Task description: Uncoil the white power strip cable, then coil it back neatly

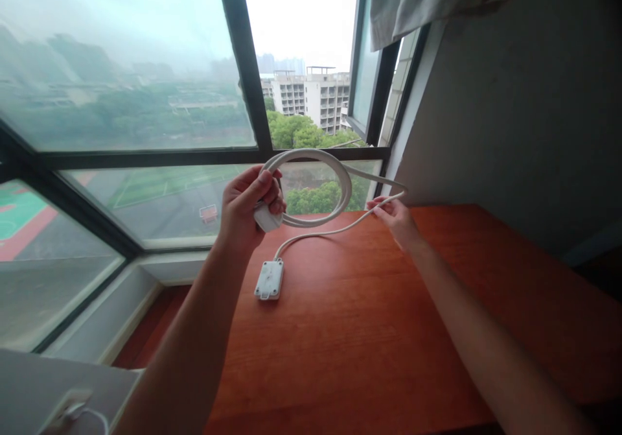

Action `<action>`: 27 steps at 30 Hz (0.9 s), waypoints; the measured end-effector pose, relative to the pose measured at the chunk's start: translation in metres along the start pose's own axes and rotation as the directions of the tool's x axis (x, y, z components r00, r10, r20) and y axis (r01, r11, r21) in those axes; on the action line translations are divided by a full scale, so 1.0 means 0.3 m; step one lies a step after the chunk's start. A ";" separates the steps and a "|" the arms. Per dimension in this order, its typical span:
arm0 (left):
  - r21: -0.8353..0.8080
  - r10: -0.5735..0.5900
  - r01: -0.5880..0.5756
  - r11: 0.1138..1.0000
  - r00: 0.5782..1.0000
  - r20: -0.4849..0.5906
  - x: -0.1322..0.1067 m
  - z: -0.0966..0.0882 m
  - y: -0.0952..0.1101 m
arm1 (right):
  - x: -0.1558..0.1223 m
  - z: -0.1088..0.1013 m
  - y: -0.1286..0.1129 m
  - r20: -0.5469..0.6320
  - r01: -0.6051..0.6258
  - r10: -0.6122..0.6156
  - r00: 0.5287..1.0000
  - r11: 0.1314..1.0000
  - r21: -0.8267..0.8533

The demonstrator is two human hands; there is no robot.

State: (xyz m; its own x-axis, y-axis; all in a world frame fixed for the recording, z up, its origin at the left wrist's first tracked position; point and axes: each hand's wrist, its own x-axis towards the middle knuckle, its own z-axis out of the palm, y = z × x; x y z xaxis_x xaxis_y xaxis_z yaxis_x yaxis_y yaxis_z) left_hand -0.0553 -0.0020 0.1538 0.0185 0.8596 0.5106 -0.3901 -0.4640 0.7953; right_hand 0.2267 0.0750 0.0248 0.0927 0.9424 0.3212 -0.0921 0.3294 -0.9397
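My left hand (253,205) is closed around one side of a coiled white cable (346,192) and its white plug (267,218). The loops hang in the air to the right of that fist. Farther right, my right hand (394,218) pinches a loose stretch of the same cable between thumb and fingers. From there the cable curves back left to a small white box (269,280), which lies on the wooden table (340,351). The box looks like a compact power strip with its screwed side up. Part of the plug is hidden by my left fingers.
Behind the table stands a dark-framed window (262,156), with one sash (364,65) swung outward. A light curtain (437,0) hangs at the upper right beside a grey wall (515,117). At the lower left, a white cord (92,412) is plugged into a wall socket.
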 end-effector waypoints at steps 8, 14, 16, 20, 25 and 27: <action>-0.082 0.301 -0.305 0.949 0.952 -0.057 0.081 0.055 0.109 | -0.022 0.119 0.029 -0.179 -0.033 0.060 0.982 0.988 0.154; -0.036 0.314 -0.329 0.944 0.924 -0.216 0.151 0.050 0.103 | 0.010 0.076 -0.160 -0.148 -0.065 0.085 0.985 0.989 0.136; -0.020 0.291 -0.304 0.952 0.927 -0.237 0.156 0.031 0.069 | 0.024 0.050 -0.213 -0.156 -0.130 0.156 0.975 0.978 0.161; -0.011 0.207 -0.220 0.976 0.933 -0.296 0.146 -0.020 -0.026 | 0.035 -0.002 -0.254 -0.087 -0.304 0.332 0.939 0.922 0.239; -0.109 0.055 -0.099 0.989 0.934 -0.353 0.104 -0.063 -0.125 | 0.012 -0.068 -0.208 -0.050 -0.390 0.408 0.912 0.897 0.210; -0.132 -0.010 -0.039 0.990 0.936 -0.351 0.084 -0.068 -0.150 | 0.001 -0.095 -0.182 -0.055 -0.402 0.413 0.909 0.904 0.147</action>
State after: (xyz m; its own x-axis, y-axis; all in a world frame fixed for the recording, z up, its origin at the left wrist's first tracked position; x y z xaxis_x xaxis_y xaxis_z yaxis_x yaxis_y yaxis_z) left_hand -0.0561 0.0449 0.1242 -0.3022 0.8847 0.3550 -0.5090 -0.4647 0.7246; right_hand 0.2599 0.0556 0.0728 0.1008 0.9896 -0.1025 -0.2661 -0.0725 -0.9612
